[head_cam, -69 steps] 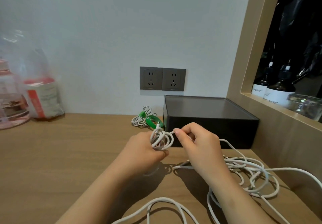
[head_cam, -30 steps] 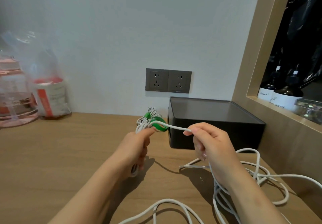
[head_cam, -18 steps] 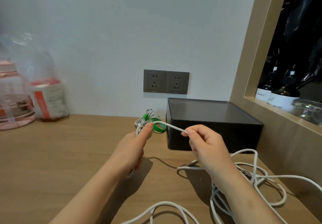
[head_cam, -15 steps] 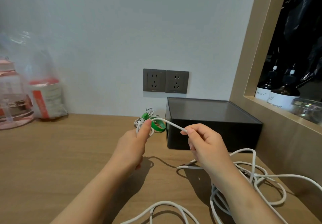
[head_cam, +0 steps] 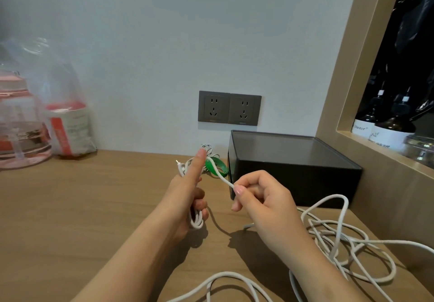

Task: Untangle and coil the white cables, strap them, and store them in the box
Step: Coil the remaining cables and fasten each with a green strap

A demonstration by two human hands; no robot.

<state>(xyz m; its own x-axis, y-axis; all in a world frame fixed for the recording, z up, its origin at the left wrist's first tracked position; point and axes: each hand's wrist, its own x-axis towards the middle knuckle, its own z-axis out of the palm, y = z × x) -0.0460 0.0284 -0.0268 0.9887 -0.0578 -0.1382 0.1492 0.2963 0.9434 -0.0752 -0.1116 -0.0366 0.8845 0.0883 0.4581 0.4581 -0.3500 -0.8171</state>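
— So why is the left hand [head_cam: 187,198] posed like that, thumb straight up?
— It looks like a spool. The lower fingers [head_cam: 199,196] are curled round a few loops of white cable [head_cam: 195,221], and the raised thumb gives the next turn something to go over.
— And the right hand [head_cam: 263,205]?
— Thumb and forefinger pinch the same cable at three o'clock of the left thumb, the other fingers tucked in. The short stretch between the hands is fairly taut, deliberately I'd guess, so the loops come out even.
— Where's the rest of it?
— Lying loose on the desk [head_cam: 82,207], a tangle [head_cam: 340,243] at four o'clock of the right hand, with one strand running across at six o'clock.
— And the box [head_cam: 293,167]?
— At one o'clock of the hands, its top seemingly closed, though I cannot be sure. Just beside it, at its nine o'clock, sits a small bundle [head_cam: 207,147] with a green strap [head_cam: 217,166], apparently done and waiting.
— So the job's partway?
— I'd say early in this coil: most of the length lies uncoiled.
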